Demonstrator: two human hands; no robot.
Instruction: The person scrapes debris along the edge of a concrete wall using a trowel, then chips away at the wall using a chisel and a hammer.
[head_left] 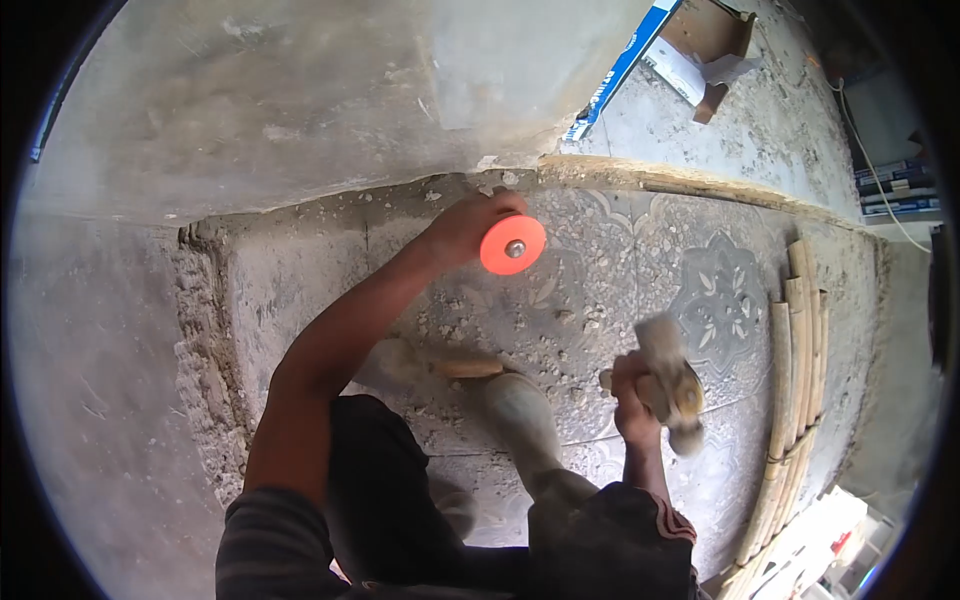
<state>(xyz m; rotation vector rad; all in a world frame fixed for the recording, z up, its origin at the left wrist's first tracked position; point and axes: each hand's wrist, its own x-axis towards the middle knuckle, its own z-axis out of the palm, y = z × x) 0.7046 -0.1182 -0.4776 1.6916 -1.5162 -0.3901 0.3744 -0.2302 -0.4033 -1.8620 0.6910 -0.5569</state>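
Note:
My left hand (478, 222) is closed round a chisel (515, 249) with a round orange hand guard, close to the foot of the concrete wall. The guard hides the lower part of the tool and some of my fingers. On the right, my right hand (634, 398) grips a hammer (662, 350), its head blurred and raised above the tiled floor (585, 385). Chisel and hammer are apart. Grey rubble and dust lie over the patterned tiles around both hands.
Bundled bamboo poles (790, 370) lie at the right. A torn cardboard box (705, 50) and a blue-and-white strip (625, 70) are at the top. A rough broken edge (208, 350) runs down the left. My boot (520, 415) stands between my hands.

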